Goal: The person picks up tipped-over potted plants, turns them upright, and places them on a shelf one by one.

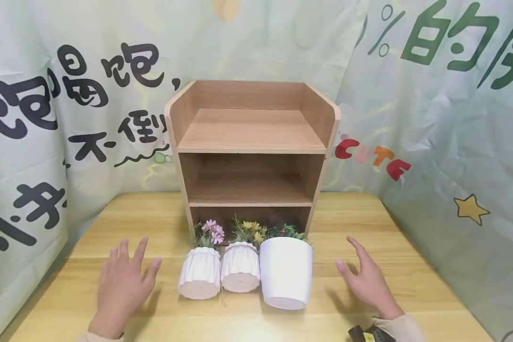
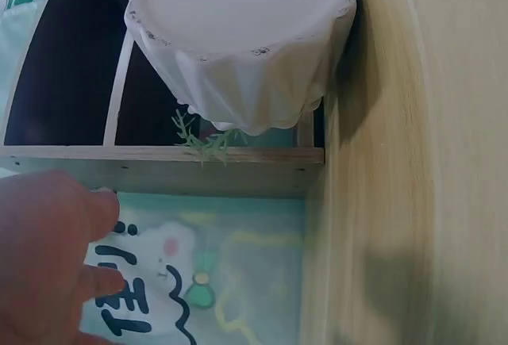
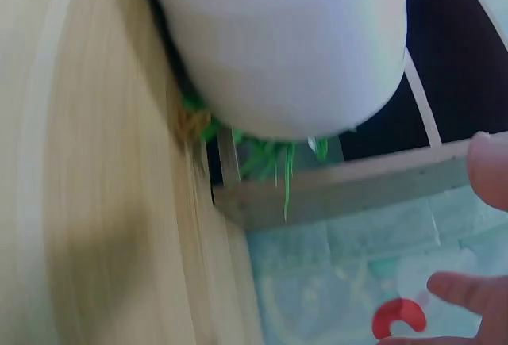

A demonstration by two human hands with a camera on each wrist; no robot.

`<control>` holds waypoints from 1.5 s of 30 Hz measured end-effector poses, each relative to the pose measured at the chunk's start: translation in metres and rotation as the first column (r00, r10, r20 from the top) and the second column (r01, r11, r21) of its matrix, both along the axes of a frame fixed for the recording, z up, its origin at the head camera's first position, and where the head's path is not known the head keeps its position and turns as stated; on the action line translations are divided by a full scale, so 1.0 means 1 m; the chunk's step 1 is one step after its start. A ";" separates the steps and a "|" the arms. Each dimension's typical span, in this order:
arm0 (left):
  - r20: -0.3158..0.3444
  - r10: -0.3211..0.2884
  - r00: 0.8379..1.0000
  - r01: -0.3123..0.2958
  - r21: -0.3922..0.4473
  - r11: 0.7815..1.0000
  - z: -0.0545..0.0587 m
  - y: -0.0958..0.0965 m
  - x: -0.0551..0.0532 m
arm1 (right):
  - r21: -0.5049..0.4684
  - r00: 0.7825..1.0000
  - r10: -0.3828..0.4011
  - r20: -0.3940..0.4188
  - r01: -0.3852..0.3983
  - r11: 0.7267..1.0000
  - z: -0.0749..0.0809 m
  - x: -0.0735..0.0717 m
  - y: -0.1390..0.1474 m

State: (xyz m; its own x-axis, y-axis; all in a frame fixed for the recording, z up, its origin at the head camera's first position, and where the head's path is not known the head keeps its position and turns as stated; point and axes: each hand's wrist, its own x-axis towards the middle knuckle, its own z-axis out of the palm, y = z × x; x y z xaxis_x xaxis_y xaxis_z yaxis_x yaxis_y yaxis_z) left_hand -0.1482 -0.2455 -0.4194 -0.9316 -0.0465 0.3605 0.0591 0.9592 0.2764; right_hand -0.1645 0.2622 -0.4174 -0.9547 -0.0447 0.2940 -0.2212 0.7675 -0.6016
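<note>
Three white potted plants lie on their sides in a row, bases toward me and flowers toward the shelf. On the left is a ribbed pot with pink flowers. Another ribbed pot with yellow flowers lies in the middle. The larger smooth pot at the right has green foliage. My left hand, fingers spread, is left of the pots and holds nothing. To their right, my right hand is held with thumb and forefinger apart, also holding nothing.
Behind the pots stands a wooden shelf unit with three levels. It rests on a light wooden table. Printed curtains hang around the back and both sides. A dark strap device sits on the right wrist.
</note>
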 end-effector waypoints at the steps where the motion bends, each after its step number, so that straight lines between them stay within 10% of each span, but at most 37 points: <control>1: 0.001 -0.023 1.000 0.023 0.024 0.999 0.001 0.000 -0.003 | -0.050 1.000 0.016 0.011 -0.016 0.999 0.000 -0.001 -0.002; 15: -0.051 -0.262 0.964 0.262 0.381 0.887 0.060 0.017 -0.064 | -0.465 0.963 0.154 0.223 -0.034 0.885 0.006 -0.012 -0.019; 22: -0.147 -0.327 0.934 0.356 0.486 0.798 0.100 0.031 -0.097 | -0.657 0.909 0.280 0.308 -0.010 0.754 0.007 -0.021 -0.032; 29: -0.240 -0.356 0.903 0.429 0.548 0.718 0.132 0.043 -0.120 | -0.731 0.871 0.337 0.358 0.037 0.682 0.008 -0.025 -0.051; 45: -0.248 -0.275 0.929 0.370 0.585 0.721 0.138 0.056 -0.157 | -0.709 0.803 0.363 0.473 0.103 0.698 0.002 -0.019 -0.074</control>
State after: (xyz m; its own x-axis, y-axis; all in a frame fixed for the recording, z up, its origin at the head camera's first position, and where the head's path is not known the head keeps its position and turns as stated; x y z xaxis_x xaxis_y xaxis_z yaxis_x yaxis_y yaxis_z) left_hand -0.3057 -0.1896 -0.2812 -0.8759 -0.0061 0.4824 0.4151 0.4999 0.7601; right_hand -0.1832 0.1881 -0.4151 -0.9436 -0.1962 -0.2667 0.2549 0.0835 -0.9634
